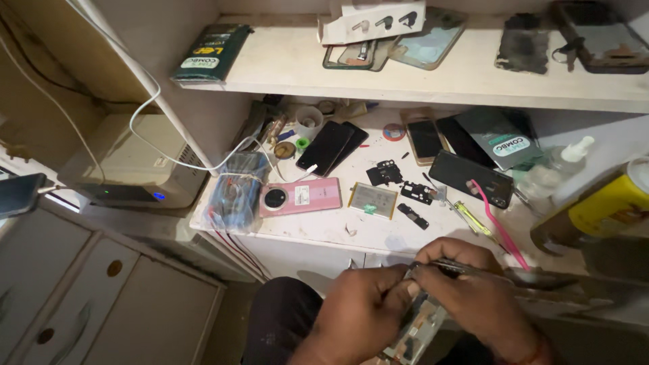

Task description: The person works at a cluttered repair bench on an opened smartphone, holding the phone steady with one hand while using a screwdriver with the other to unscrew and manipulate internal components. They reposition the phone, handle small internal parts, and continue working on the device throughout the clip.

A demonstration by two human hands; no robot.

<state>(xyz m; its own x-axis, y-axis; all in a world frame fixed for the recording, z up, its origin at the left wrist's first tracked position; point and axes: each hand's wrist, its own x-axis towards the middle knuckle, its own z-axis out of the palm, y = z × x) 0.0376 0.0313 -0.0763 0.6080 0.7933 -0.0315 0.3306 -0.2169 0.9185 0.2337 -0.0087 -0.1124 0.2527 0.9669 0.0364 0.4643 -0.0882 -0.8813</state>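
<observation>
Both of my hands meet low in the head view over my lap. My left hand (358, 307) grips an opened phone frame (418, 330) with its inner parts showing. My right hand (476, 294) pinches a thin metal tool (446, 267) against the frame's top edge, and its fingers cover the contact point. On the white workbench (324, 230) above my hands lie a pink phone back cover (301, 197), a flat battery (372, 200), small black phone parts (414, 192) and a yellow-handled screwdriver (471, 217).
Several dark phones (470, 178) lie on the bench, with a pink stick tool (500, 226), a spray bottle (556, 169) and a yellow can (598, 211) at right. A bundled device with wires (234, 191) sits left. A shelf (433, 74) above holds screens and boxes. Drawers (101, 297) stand lower left.
</observation>
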